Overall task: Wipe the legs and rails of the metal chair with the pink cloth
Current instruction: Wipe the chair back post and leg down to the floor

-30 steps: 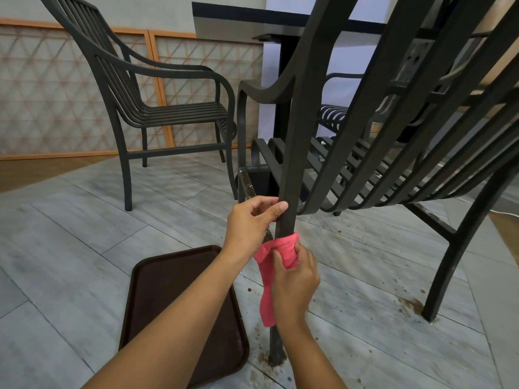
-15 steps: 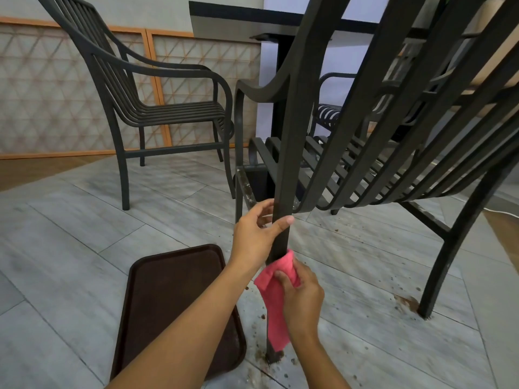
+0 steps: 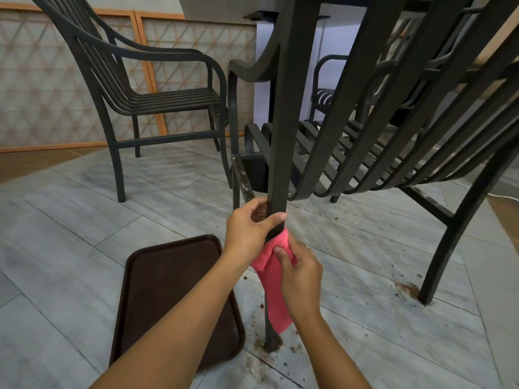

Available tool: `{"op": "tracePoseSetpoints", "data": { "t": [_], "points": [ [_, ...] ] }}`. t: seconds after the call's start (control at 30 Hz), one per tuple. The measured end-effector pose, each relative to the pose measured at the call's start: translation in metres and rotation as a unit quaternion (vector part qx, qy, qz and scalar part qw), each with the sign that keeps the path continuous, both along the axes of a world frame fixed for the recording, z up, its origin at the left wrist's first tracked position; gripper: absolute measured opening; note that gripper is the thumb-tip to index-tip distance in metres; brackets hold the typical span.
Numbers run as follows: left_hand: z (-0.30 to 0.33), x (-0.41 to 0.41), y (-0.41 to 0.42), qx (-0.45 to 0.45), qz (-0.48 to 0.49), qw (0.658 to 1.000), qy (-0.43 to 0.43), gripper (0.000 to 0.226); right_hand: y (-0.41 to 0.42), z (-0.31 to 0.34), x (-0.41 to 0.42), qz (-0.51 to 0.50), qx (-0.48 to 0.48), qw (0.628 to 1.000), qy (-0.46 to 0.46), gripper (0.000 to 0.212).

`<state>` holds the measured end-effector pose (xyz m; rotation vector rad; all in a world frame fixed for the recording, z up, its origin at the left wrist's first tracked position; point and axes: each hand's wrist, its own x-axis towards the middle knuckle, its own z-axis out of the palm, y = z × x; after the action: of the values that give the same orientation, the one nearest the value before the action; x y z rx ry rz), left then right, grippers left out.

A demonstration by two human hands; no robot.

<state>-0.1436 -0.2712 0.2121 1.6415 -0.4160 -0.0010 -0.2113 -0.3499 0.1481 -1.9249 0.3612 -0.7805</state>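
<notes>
A dark metal chair [image 3: 393, 130] fills the upper right, seen from behind and low down. Its near rear leg [image 3: 280, 153] runs down the middle to the floor. My left hand [image 3: 250, 228] is closed around that leg just above the pink cloth [image 3: 276, 290]. My right hand [image 3: 300, 273] presses the cloth around the leg lower down, and the cloth's loose end hangs toward the foot. Part of the leg is hidden behind the cloth and my right hand.
A brown tray [image 3: 168, 299] lies on the grey tiled floor at lower left. A second metal chair [image 3: 146, 88] stands at the back left by a lattice wall. Rust flakes [image 3: 283, 357] litter the floor around the leg's foot. The other rear leg [image 3: 455, 242] stands at right.
My right hand has slid the cloth a little way down the leg. My left hand's fingers have closed around the leg just above it.
</notes>
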Motion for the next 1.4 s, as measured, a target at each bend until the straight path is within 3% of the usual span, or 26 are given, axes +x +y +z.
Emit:
{"op": "tracePoseSetpoints", "data": {
  "t": [0.17,0.83,1.17,1.4],
  "points": [
    [0.0,0.001,0.0,-0.002,-0.002,1.0,-0.009,0.024,0.0,-0.01,0.007,-0.037,0.009,0.999,0.01,0.013],
    [-0.004,0.002,0.0,-0.013,-0.01,1.0,-0.006,0.028,0.003,-0.061,0.001,-0.054,0.008,0.996,0.074,0.022],
    [-0.005,0.002,-0.002,-0.006,-0.003,1.0,-0.012,0.031,0.006,-0.068,-0.012,0.043,-0.024,0.99,0.132,0.05],
    [-0.035,-0.003,0.007,0.017,0.002,0.999,0.033,0.04,0.002,-0.089,-0.036,-0.01,0.07,0.995,0.075,0.043]
  ]
}}
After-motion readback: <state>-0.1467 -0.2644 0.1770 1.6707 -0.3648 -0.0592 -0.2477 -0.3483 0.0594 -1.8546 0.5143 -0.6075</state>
